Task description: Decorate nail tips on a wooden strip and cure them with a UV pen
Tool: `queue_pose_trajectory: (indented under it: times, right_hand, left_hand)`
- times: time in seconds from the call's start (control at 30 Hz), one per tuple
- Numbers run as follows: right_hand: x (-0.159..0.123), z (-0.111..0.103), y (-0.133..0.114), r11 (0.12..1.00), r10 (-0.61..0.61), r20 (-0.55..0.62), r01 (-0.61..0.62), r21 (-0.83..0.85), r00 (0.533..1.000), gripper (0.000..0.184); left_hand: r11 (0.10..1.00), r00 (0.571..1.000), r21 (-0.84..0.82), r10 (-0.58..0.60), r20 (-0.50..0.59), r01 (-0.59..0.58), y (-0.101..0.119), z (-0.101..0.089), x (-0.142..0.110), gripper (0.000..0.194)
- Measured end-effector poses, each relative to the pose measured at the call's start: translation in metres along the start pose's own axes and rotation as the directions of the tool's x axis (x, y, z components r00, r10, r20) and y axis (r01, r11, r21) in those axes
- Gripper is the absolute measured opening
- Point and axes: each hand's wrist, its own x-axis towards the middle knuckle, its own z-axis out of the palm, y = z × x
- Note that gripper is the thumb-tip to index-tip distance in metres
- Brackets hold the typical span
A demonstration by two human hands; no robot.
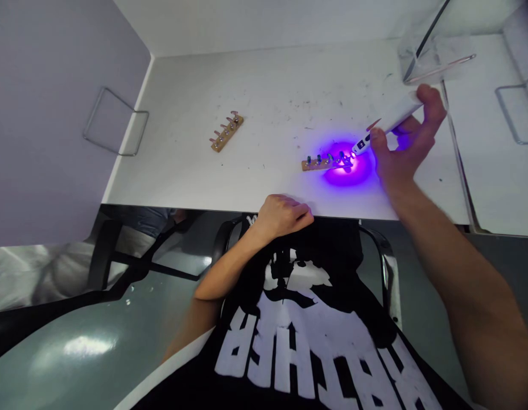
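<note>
My right hand [407,136] grips a white handheld UV lamp [386,122], its tip angled down and to the left. Violet light from it falls on the right end of a wooden strip [306,165] that bears several dark green nail tips [318,159] on small stands. The lamp's tip is close to the last nail tip; whether they touch I cannot tell. At the table's front edge rests my left hand [283,215], fingers curled into a loose fist, with nothing visible in it.
A second wooden strip [227,134] with several pinkish nail tips lies further left on the white table [182,114]. At the back right stands a clear container [434,57] with a slim tool [454,64] across it. Wire handles [116,122] stick out at the left panel.
</note>
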Motion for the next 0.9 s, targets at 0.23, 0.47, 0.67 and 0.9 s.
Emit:
queue_pose_trajectory:
  times: [0.23, 0.47, 0.67, 0.9]
  right_hand:
    - [-0.0019, -0.0012, 0.0002, 1.000, 0.025, 0.010, -0.025, 0.016, 1.000, 0.076]
    - [0.0008, 0.0029, -0.0039, 0.999, -0.029, 0.012, 0.029, 0.016, 1.000, 0.071]
    - [0.0017, 0.0012, -0.0050, 1.000, 0.017, 0.057, -0.017, -0.004, 0.998, 0.070]
    - [0.0030, 0.0037, -0.0059, 1.000, -0.008, 0.062, 0.008, 0.008, 0.998, 0.071]
  left_hand:
    - [1.000, 1.000, 0.001, 0.000, -0.009, 0.000, -0.0003, -0.0002, -0.0001, 0.036]
    - [1.000, 1.000, -0.003, -0.015, 0.027, 0.016, -0.0004, -0.0002, -0.0004, 0.040]
    - [1.000, 1.000, 0.004, 0.001, -0.019, -0.001, -0.0009, -0.0001, 0.0003, 0.039]
    - [1.000, 1.000, 0.010, -0.008, 0.019, 0.008, 0.0007, -0.0013, 0.0003, 0.036]
